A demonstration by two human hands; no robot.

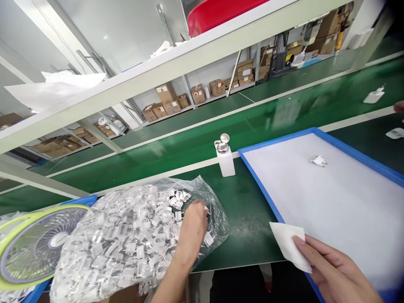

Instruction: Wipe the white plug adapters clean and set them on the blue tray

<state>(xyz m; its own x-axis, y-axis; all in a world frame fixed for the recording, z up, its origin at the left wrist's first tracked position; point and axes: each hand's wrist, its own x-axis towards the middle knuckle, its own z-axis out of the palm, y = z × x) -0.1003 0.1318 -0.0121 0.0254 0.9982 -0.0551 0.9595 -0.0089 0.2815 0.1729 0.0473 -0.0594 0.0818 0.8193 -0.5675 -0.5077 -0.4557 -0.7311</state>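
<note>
My left hand reaches into the mouth of a large clear plastic bag full of small white plastic plug pieces. Its fingers are closed, and a bit of a white plug piece shows at the fingertips, mostly hidden. Between thumb and fingers, my right hand holds a folded white wiping cloth over the near left edge of a blue-rimmed tray. A single white plug with metal pins lies on the tray's white lining.
A white pump bottle, its metal lid raised, stands between bag and tray. To the left is a yellow-green fan. A shelf beam crosses above the bench. Part of another person's hand shows at far right.
</note>
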